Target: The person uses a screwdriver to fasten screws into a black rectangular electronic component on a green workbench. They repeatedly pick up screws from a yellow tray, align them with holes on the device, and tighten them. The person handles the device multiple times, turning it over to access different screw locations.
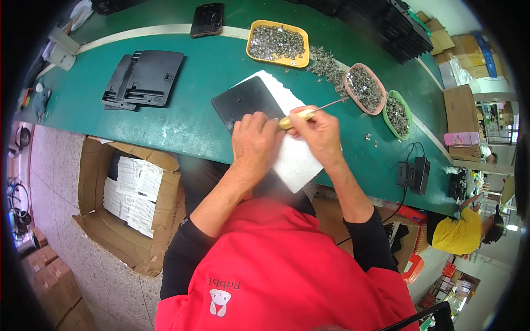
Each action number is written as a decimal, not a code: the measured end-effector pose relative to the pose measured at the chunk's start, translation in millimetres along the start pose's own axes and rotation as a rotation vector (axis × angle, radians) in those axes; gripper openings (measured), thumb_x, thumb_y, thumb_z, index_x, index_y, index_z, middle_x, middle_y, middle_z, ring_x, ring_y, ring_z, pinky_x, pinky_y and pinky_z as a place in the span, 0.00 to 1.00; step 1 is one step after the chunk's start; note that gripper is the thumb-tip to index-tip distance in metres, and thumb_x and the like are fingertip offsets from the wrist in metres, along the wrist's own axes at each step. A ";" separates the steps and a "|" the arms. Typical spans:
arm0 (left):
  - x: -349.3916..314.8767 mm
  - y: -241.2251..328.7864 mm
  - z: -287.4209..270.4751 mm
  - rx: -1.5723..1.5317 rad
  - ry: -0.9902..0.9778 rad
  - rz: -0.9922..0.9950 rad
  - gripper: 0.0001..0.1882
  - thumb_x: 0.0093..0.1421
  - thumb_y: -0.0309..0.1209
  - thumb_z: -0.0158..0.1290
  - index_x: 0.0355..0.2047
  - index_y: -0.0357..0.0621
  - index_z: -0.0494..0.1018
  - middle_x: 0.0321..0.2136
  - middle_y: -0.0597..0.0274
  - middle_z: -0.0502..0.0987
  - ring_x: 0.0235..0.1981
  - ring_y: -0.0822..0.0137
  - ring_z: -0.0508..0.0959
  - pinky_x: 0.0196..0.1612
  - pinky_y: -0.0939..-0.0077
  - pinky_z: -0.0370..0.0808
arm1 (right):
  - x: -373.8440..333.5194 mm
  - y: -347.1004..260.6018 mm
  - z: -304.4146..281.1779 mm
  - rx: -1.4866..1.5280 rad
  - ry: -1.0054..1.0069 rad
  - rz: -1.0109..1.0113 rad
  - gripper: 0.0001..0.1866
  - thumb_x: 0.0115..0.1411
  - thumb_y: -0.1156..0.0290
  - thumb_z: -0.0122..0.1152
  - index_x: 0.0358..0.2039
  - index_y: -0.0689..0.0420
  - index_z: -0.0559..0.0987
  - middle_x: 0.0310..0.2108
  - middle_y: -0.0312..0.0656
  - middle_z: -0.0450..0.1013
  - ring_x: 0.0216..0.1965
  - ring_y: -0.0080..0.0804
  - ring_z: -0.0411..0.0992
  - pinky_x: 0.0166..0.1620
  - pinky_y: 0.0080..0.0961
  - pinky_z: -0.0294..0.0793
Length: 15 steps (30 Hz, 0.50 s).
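Observation:
A flat black plastic panel lies at a slant on a white foam sheet at the near edge of the green table. My left hand rests on the panel's near part with its fingers curled together; the fingertips and whatever they hold are hidden. In my right hand is a screwdriver with a yellow handle. Its thin shaft points right, away from the panel, toward a pink tray of small metal parts. The handle's end comes close to my left fingers.
A yellow tray and a green tray also hold small metal parts; a loose heap lies between trays. Black plastic housings are stacked at left. Black power adapters sit right. An open cardboard box stands below; a person in yellow is far right.

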<state>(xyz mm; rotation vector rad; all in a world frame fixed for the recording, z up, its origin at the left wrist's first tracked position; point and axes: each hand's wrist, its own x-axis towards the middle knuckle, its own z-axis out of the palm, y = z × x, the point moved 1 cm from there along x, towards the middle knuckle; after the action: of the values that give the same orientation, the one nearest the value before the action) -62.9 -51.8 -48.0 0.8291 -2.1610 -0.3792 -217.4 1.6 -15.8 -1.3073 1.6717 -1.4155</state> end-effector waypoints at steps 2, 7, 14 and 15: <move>0.6 0.4 -2.2 -0.007 -0.017 -0.005 0.14 0.46 0.28 0.65 0.35 0.42 0.77 0.32 0.61 0.72 0.35 0.59 0.73 0.35 0.64 0.67 | 4.0 -6.7 -9.0 0.221 0.107 0.114 0.10 0.65 0.67 0.60 0.36 0.61 0.80 0.28 0.39 0.79 0.24 0.17 0.73 0.28 0.16 0.74; -1.4 1.6 -1.6 0.004 -0.001 -0.003 0.15 0.46 0.28 0.65 0.35 0.42 0.77 0.32 0.61 0.72 0.35 0.58 0.72 0.36 0.64 0.67 | 3.4 4.4 -23.5 0.179 0.085 0.275 0.10 0.63 0.66 0.63 0.36 0.62 0.80 0.26 0.38 0.78 0.24 0.16 0.73 0.27 0.16 0.73; -2.3 1.5 -4.1 0.014 -0.065 0.004 0.20 0.47 0.27 0.64 0.42 0.40 0.76 0.36 0.57 0.74 0.39 0.56 0.73 0.41 0.62 0.69 | 1.5 5.2 -3.8 -0.018 0.067 0.180 0.10 0.61 0.68 0.63 0.34 0.63 0.79 0.26 0.38 0.79 0.25 0.21 0.74 0.28 0.22 0.73; -2.9 0.9 -9.0 -0.006 -0.067 -0.003 0.22 0.47 0.27 0.64 0.44 0.39 0.75 0.39 0.55 0.74 0.41 0.54 0.73 0.44 0.61 0.69 | 0.6 4.6 -2.4 -0.060 0.070 0.157 0.10 0.61 0.68 0.63 0.34 0.63 0.79 0.27 0.39 0.79 0.25 0.23 0.75 0.29 0.24 0.74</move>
<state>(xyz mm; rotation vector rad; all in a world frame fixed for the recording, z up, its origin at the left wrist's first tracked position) -55.0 -49.2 -43.3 0.8273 -2.2194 -0.4202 -221.1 1.8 -19.4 -1.1425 1.8334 -1.3424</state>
